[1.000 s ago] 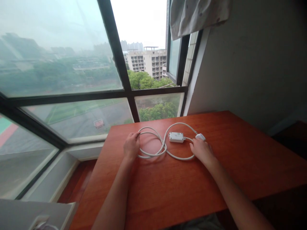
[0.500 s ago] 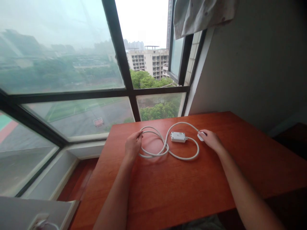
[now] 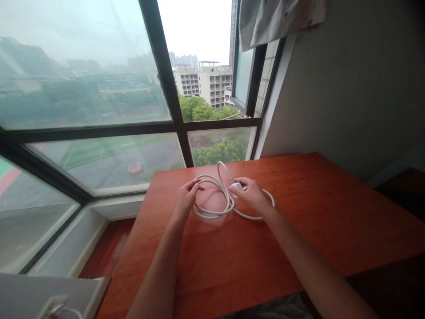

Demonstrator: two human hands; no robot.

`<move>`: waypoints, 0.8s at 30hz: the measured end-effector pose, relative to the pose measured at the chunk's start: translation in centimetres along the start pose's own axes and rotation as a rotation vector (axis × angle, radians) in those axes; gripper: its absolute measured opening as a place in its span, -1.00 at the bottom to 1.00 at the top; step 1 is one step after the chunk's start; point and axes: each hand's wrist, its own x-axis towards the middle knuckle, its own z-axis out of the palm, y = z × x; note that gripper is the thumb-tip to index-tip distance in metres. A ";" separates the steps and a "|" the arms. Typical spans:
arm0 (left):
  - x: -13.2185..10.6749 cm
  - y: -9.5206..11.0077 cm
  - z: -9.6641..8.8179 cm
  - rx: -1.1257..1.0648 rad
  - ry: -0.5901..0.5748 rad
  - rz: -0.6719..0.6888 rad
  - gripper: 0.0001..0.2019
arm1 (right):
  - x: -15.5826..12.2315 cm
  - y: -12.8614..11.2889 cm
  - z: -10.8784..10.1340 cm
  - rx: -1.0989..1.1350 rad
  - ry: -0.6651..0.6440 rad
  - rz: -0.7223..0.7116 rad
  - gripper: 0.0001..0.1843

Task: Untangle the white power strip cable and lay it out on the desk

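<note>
A white cable (image 3: pixel 214 217) lies in loose loops on the reddish-brown wooden table. At the left side of the coil is my left hand (image 3: pixel 186 198), its fingers partly stretched and apart, reaching over the cable. My right hand (image 3: pixel 254 195) is closed on the white plug (image 3: pixel 236 189) at the cable's end, held over the right part of the coil. From the plug, a stretch of cable rises in a narrow arch. The white box on the cable is mostly hidden behind my right hand; another loop comes out to the right of that hand.
The wooden table (image 3: pixel 232 261) reaches close to the window frame (image 3: pixel 133 130). One pane stands open, with a pale curtain (image 3: pixel 282 22) hanging above. A grey wall (image 3: pixel 348 88) rises at the right. A socket with a white plug (image 3: pixel 59 308) is at the lower left.
My right hand has moved left with the plug, bending the cable into a narrower arch and covering the white box. My left hand has stayed at the coil, its fingers now extended further right.
</note>
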 end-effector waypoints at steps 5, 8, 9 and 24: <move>-0.4 0.7 0.0 -0.083 -0.065 -0.077 -0.55 | -1.0 -0.4 4.9 -0.331 -0.071 -0.251 -0.70; -0.3 0.8 0.0 -0.097 -0.076 -0.083 -0.54 | -1.4 -0.4 5.9 -0.361 -0.147 -0.274 -0.65; -0.2 0.7 0.0 -0.094 -0.079 -0.076 -0.55 | -1.5 -0.3 6.0 -0.341 -0.182 -0.279 -0.64; 0.5 -1.8 0.1 0.331 -0.056 0.188 -0.63 | -0.7 1.9 3.1 -0.183 -0.154 -0.112 -0.75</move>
